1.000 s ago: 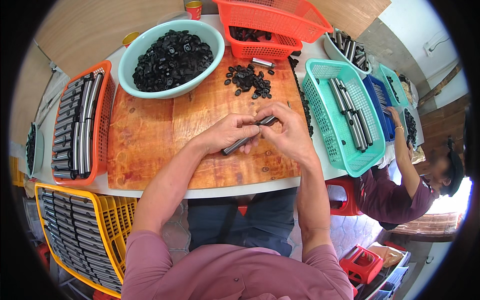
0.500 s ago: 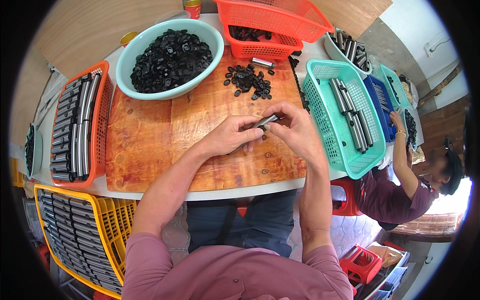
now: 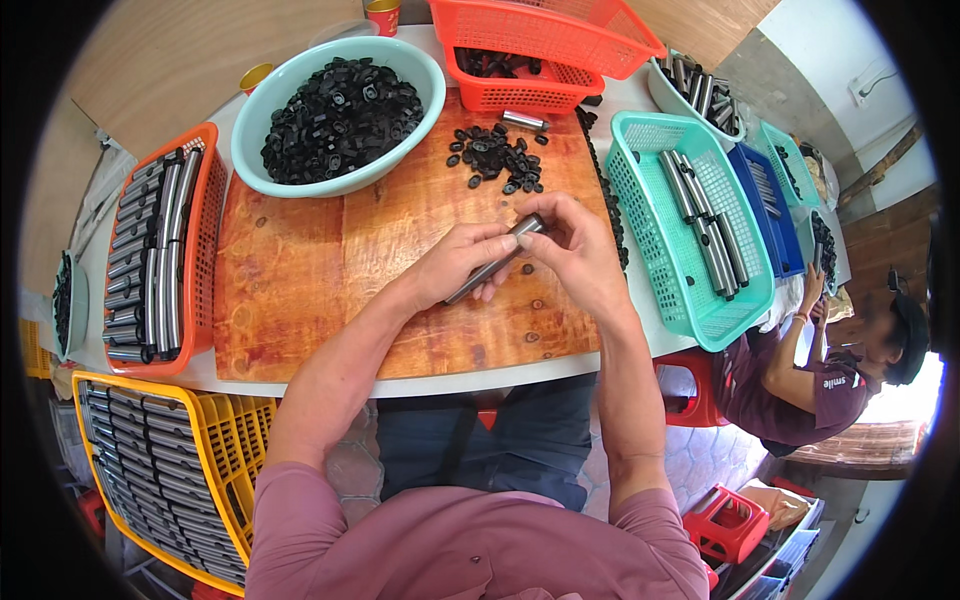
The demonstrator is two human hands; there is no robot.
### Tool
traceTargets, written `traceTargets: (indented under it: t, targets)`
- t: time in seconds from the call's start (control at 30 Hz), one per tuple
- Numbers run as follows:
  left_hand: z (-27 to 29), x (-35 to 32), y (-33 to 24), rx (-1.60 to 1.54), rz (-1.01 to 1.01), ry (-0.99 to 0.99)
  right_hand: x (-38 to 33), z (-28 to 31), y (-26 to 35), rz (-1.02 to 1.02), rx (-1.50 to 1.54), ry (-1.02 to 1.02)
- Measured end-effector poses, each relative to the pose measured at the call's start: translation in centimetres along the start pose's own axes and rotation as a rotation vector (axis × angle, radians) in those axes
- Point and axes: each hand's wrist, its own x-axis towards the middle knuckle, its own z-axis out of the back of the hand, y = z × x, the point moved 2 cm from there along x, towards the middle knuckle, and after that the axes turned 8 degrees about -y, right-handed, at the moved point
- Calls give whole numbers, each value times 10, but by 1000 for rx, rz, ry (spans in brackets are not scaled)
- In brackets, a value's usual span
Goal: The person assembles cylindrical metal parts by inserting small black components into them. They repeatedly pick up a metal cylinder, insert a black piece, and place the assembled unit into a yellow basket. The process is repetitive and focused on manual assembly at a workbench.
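Note:
Over the wooden board [image 3: 300,310], a metal tube [image 3: 488,271] is held slanting, its upper end dark and pointing away to the right. My left hand [image 3: 452,262] is closed around the tube's middle, thumb on top. At the upper end, the fingers of my right hand [image 3: 578,250] pinch the tube; whether they also hold a small black part is hidden. Beyond the hands lies a loose pile of small black oval plastic parts [image 3: 495,158]. Another metal tube [image 3: 525,120] rests on its side behind that pile.
A pale green bowl [image 3: 432,100] of black parts stands far left. Tubes fill an orange basket [image 3: 205,250] and a yellow crate [image 3: 215,450] on the left. To the right are a green basket [image 3: 690,325] with tubes and a co-worker [image 3: 800,390]. A red basket [image 3: 530,97] sits behind.
The tube has turned to show more of its length, and its lower end now extends past my left hand. My right hand has shifted slightly nearer. The co-worker's arms have moved.

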Motion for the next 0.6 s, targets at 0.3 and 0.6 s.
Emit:
traceTargets:
  t: [0.3, 0.6]
  targets:
    - [3, 2, 7, -72, -1, 24, 6, -3, -10, -53, 186, -41]
    - [1, 0, 2, -111, 116, 7, 5, -5, -16, -86, 260, -43]
